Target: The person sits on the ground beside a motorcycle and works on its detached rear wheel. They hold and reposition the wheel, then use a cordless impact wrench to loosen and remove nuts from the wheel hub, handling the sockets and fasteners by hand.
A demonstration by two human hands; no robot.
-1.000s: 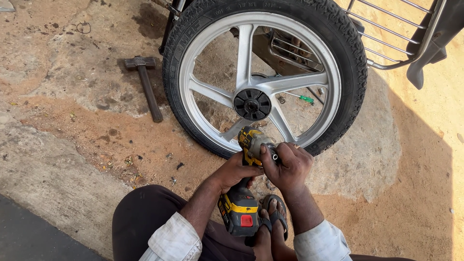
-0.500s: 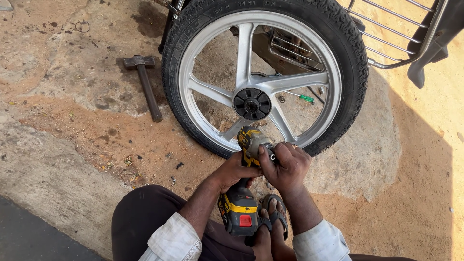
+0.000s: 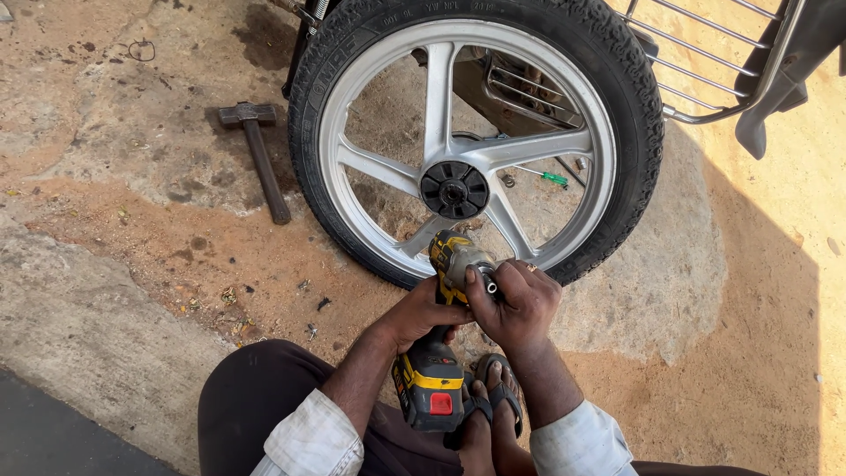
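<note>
Yellow-and-black cordless impact wrench, head view: gripped at the handle by the left hand, low in frame, just below 1 silver alloy motorcycle wheel. Right hand closed around the wrench's nose, pinching a small socket. 1 hammer lay left on the ground; 1 green screwdriver behind the spokes.

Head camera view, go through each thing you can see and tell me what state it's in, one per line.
Cordless impact driver: held, nose pointing away from the person.
Left hand: wrapped round the driver's grip.
Right hand: fingers closed at the driver's nose.
Motorcycle wheel: lying on the ground, tyre on.
Hammer: lying flat, untouched.
Green-handled screwdriver: lying on the ground, seen through the spokes.
</note>
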